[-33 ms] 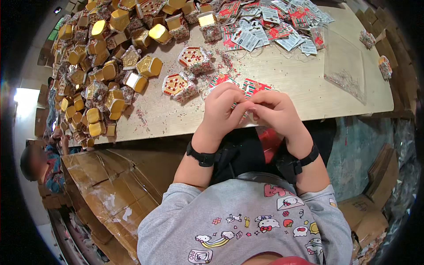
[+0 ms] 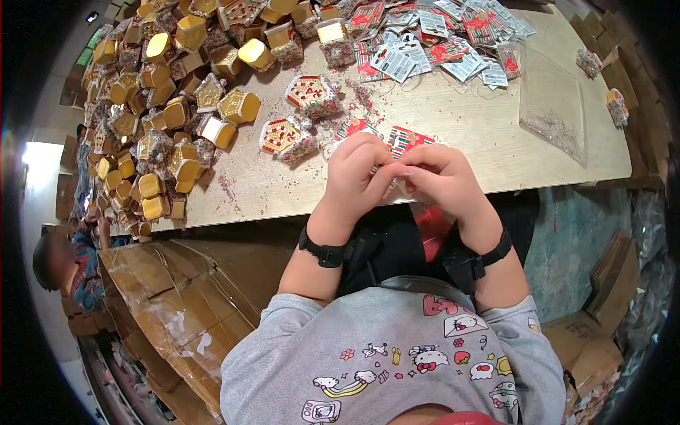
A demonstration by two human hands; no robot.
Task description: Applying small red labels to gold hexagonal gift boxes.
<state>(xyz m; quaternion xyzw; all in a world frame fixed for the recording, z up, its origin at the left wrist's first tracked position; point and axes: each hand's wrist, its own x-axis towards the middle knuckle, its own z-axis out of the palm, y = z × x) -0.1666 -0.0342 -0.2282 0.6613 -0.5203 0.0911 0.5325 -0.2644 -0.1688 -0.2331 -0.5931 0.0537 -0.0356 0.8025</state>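
Close to the table's front edge, my left hand (image 2: 359, 172) and my right hand (image 2: 443, 182) meet with thumbs and fingertips pinched together. Whatever is between the fingertips is too small or hidden to name. Just beyond the fingers lie two red, green and white striped cards: a left card (image 2: 352, 129), partly covered by my left hand, and a right card (image 2: 411, 138). To the left of the cards sit two house-shaped ornaments with beaded sides and gold-and-red fronts, a nearer ornament (image 2: 285, 137) and a farther ornament (image 2: 310, 93).
Many gold-bottomed beaded ornaments (image 2: 185, 113) are heaped at the left. A pile of tags (image 2: 432, 49) covers the back middle. On the right, a clear tray (image 2: 549, 106) holds thin wire-like pieces. Cardboard (image 2: 177, 290) stands at left, near another person (image 2: 81, 265).
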